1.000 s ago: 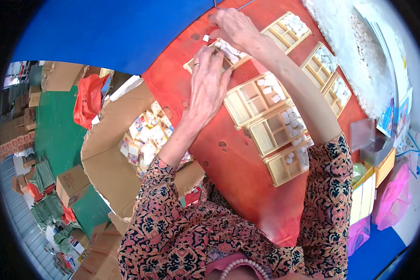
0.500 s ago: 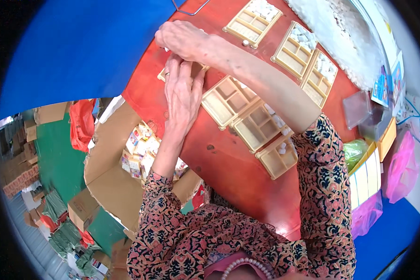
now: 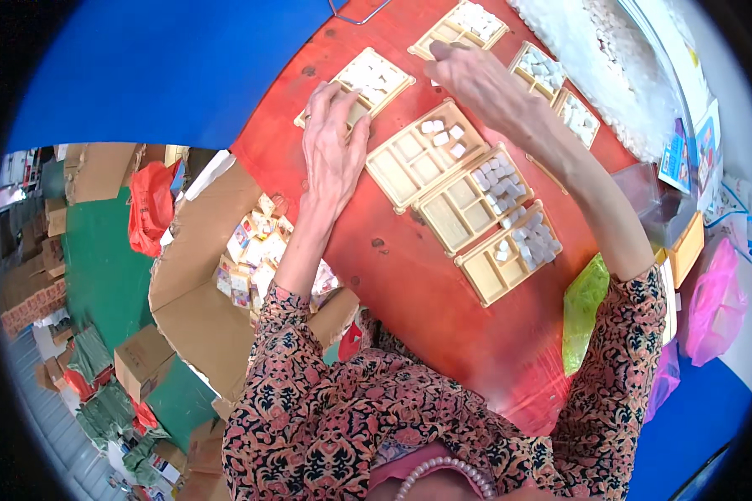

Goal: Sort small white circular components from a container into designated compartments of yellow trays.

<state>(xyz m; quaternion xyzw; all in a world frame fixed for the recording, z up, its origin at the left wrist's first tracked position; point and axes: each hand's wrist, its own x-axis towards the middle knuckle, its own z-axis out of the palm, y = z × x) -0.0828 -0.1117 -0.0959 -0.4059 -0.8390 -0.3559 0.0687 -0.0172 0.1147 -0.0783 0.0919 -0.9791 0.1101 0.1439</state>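
Several tan compartment trays with small white pieces lie on a red table [image 3: 443,317]. My left hand [image 3: 334,146] lies flat on the near corner of a full tray [image 3: 376,75] at the table's left edge, fingers spread over its rim. My right hand [image 3: 476,79] hovers palm down to the right of that tray, its fingertips close to another full tray [image 3: 464,23]. Whether the right fingers pinch any piece is hidden. Below the hands sit a nearly bare tray [image 3: 409,163] and two half-filled trays [image 3: 476,200] [image 3: 510,250].
Two more trays [image 3: 536,71] [image 3: 578,118] and a big clear bag of white pieces [image 3: 618,58] lie at the upper right. A green bag [image 3: 585,309] and pink bag [image 3: 714,301] sit right. An open cardboard box of small packets [image 3: 251,259] stands below the table's left edge.
Both hands were together on the full tray at the left edge. My right hand has come off it and moved to the right; my left hand stays on the tray.
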